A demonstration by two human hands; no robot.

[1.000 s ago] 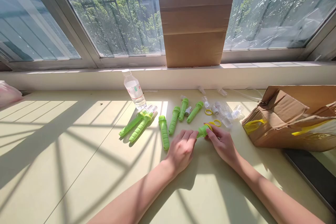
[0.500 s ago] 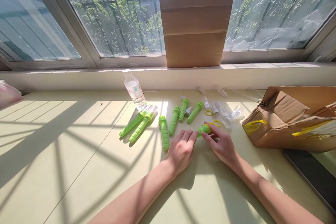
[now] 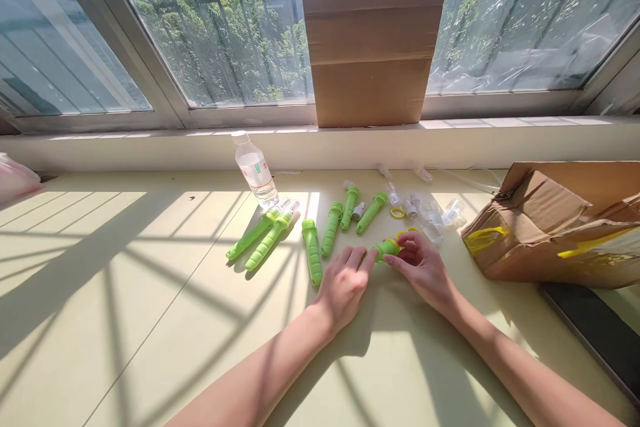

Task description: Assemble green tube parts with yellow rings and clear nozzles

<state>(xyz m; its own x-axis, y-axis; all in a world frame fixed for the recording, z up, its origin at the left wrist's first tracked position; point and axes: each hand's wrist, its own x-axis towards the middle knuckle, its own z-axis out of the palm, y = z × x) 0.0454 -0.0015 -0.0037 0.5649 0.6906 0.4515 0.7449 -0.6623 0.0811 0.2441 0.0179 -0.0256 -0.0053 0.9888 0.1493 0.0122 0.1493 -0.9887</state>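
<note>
My left hand [image 3: 345,283] is closed around a green ribbed plastic handle [image 3: 386,249], which lies low over the table and points to the right. Most of its length is hidden by the fingers. At its threaded, wider end there is some yellow, and my right hand [image 3: 423,270] grips that end between thumb and fingers. A yellow ring [image 3: 407,232] shows partly behind the right fingers. Another yellow ring [image 3: 398,213] lies just beyond. Left of my hands lies a similar green handle [image 3: 312,253], with several more farther back.
Clear plastic caps [image 3: 431,220] are scattered beyond my right hand. A water bottle [image 3: 256,173] stands at the back left, near two green handles with clear tops [image 3: 265,240]. An open cardboard box [image 3: 530,260] and a dark flat object [image 3: 595,333] are at right.
My right fingers have shifted slightly and curled at the handle's threaded end, covering more of the yellow ring behind. My left hand stays almost still, holding the handle.
</note>
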